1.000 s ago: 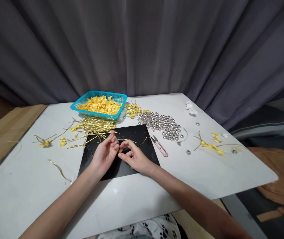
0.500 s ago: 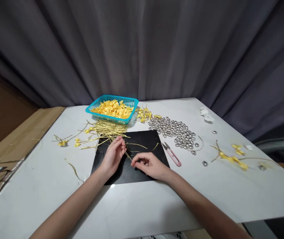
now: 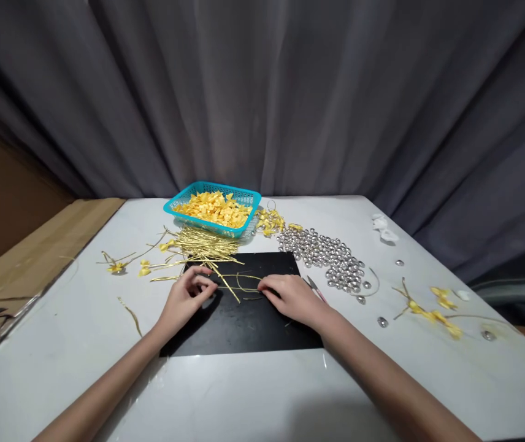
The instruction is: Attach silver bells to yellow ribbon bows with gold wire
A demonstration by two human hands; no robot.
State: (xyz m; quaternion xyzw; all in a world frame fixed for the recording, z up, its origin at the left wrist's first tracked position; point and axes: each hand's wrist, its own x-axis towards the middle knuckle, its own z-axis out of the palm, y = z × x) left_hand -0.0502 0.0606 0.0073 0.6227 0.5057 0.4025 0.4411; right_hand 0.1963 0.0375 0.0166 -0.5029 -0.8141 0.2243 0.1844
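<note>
A thin gold cord (image 3: 239,288) runs between my two hands, low over a black mat (image 3: 244,334). Its left end meets the pinched thumb and fingertip of my left hand (image 3: 186,298), at the mat's left side. My right hand (image 3: 290,298), palm down on the mat's right side, has its fingers closed at the cord's other end; the fingertips are partly hidden. Other gold cords lie loose on the mat between the hands, one of them curved. Just beyond the left hand, a bundle of gold cords (image 3: 207,240) spills onto the mat's far edge.
A turquoise basket (image 3: 169,209) of yellow ribbon pieces (image 3: 216,209) stands at the back. Silver beads (image 3: 336,258) are heaped to the right, near partly hidden pink-handled snips (image 3: 315,288). Yellow bows on cords (image 3: 432,313) lie far right, more (image 3: 118,266) at left.
My hands have moved apart, the left one leftward and the right one rightward, with a cord now stretched between them. The right hand now covers most of the snips. The view has tilted slightly.
</note>
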